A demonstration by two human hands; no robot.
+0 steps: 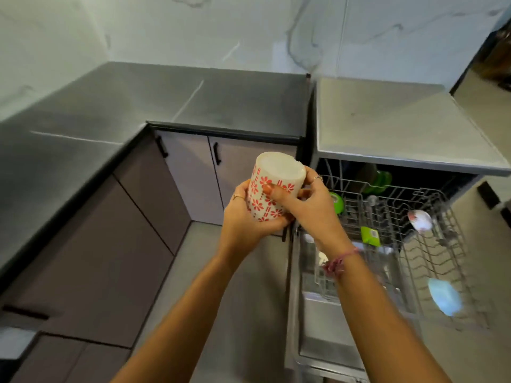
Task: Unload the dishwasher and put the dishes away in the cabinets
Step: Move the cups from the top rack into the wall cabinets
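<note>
Red-flowered mug [272, 189], left of the rack [392, 217]: I keep both hands' [243, 217] [307, 205] fingers curled round it, bottom up.

A white cup [272, 189] with red flower print, held upside down and tilted, left of the pulled-out dishwasher rack [431, 244].

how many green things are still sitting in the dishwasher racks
3 at least: a green item at the back under the dishwasher's top, a round green piece by the right hand, and a green packet mid-rack. More may be hidden.
</note>
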